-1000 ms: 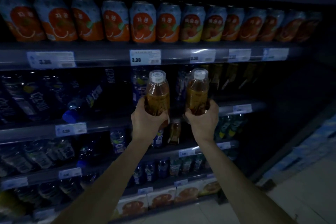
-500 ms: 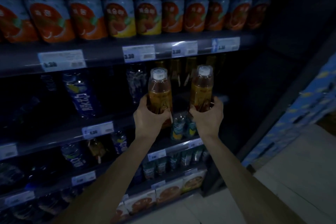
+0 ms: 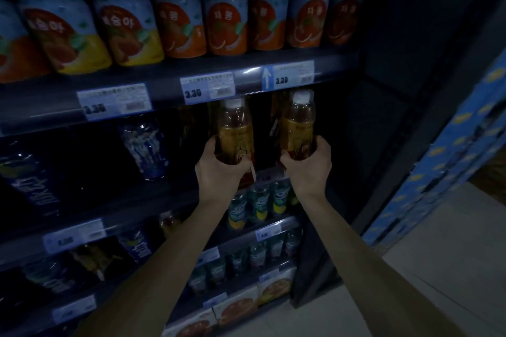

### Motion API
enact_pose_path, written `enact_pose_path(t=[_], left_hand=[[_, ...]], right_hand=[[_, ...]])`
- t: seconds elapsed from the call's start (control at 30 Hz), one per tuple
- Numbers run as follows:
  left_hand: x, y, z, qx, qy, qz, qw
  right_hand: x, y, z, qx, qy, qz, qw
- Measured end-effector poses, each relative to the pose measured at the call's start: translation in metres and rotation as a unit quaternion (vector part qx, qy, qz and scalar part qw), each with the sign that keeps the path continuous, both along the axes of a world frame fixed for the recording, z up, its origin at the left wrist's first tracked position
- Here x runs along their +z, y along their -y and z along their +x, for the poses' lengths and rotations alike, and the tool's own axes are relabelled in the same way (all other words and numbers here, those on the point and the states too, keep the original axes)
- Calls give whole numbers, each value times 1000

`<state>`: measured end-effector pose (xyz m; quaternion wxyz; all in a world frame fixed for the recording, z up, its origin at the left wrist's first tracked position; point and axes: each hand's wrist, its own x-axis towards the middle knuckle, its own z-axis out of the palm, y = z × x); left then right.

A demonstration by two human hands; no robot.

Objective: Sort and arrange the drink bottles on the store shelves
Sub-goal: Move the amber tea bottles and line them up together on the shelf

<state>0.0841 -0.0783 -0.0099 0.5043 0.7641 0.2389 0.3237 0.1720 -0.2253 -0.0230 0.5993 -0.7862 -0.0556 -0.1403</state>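
Note:
I hold two amber tea bottles with white caps upright, side by side, in front of the second shelf's right end. My left hand (image 3: 219,172) grips the base of the left tea bottle (image 3: 235,131). The right tea bottle (image 3: 297,126) is gripped low down by my right hand (image 3: 308,169). Both caps reach just under the price rail (image 3: 246,82) of the shelf above. More amber bottles stand dimly in the dark behind them.
Orange and yellow juice cans (image 3: 227,19) fill the top shelf. A clear water bottle (image 3: 145,145) and dark blue bottles (image 3: 32,180) stand left on the second shelf. Small green bottles (image 3: 260,202) sit below. Blue cartons (image 3: 449,150) are stacked at right beside pale floor (image 3: 438,268).
My view has shifted right along the shelves and closer. Both hands have carried the two bottles to the shelf's right end, up under the price rail.

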Motion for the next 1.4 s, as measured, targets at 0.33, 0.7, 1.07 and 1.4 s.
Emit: enact_pose_path(t=[0.33,0.7,1.07,1.4], left_hand=[[6,13,53,-10,24,7,1000],[-12,12,82,49,38,-49,997],[-17,15,89,15,60,-13,998],[-42,7,69,-11,6,-11,1000]], right_hand=[[12,2,41,-5,42,-9,999],[-3,-24,62,1,41,-2,999],[-20,-40,62,11,50,17,999],[-37,-21,55,23,60,-37,997]])
